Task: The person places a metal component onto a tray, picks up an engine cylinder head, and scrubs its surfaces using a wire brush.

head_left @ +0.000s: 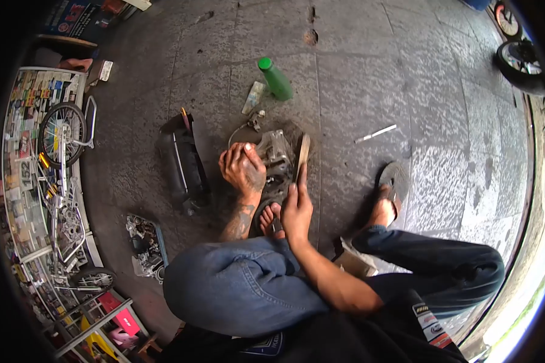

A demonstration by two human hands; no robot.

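My right hand [298, 212] is closed on the near end of a flat, tan stick-like tool [304, 151], whose exact kind I cannot make out. The tool points away from me along the right side of a grey metal engine part [275, 145] on the ground. My left hand [245, 169], dark with grime, is on the part's left side with its fingers curled in. Whatever those fingers grip, if anything, is hidden. A small metal fitting with a thin cable [256, 121] lies just beyond the part.
A green bottle [277, 80] lies or stands beyond the part, beside a small packet [253, 98]. To the left are a black curved cover [181, 160] and more engine parts [144, 245]. A white stick [375, 134] lies right. Shelving with a wheel [62, 134] lines the left.
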